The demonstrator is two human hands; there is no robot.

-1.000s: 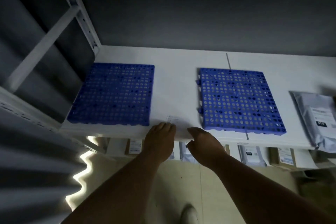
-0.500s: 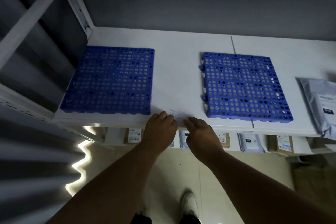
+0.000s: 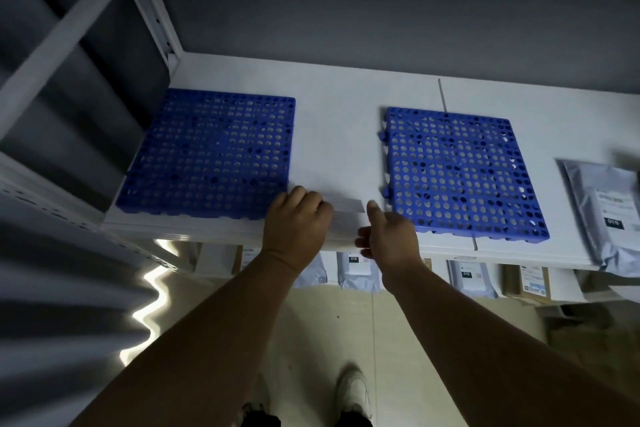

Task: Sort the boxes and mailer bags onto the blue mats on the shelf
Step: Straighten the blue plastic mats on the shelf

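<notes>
Both perforated blue plastic mats (image 3: 211, 152) (image 3: 462, 172) lie bare; sorting seems not begun. Left hand (image 3: 296, 218), fingers curled, and right hand (image 3: 389, 236), forefinger extended, touch a small white paper label (image 3: 346, 206); next the silver mailer bag (image 3: 606, 211) needs fetching

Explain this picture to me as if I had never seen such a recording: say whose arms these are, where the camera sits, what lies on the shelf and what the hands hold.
There is no machine here. A person wears a camera on the head, looking forward and down, so the two bare arms are their own.

In front is a white shelf. On it lie two blue perforated mats: the left mat and the right mat, both bare. At the far right lies a grey mailer bag. More parcels stand on a lower level.

The left hand and right hand meet at a small white label between the mats. The picture is too blurred to tell whether they grip it or only touch it.
</notes>
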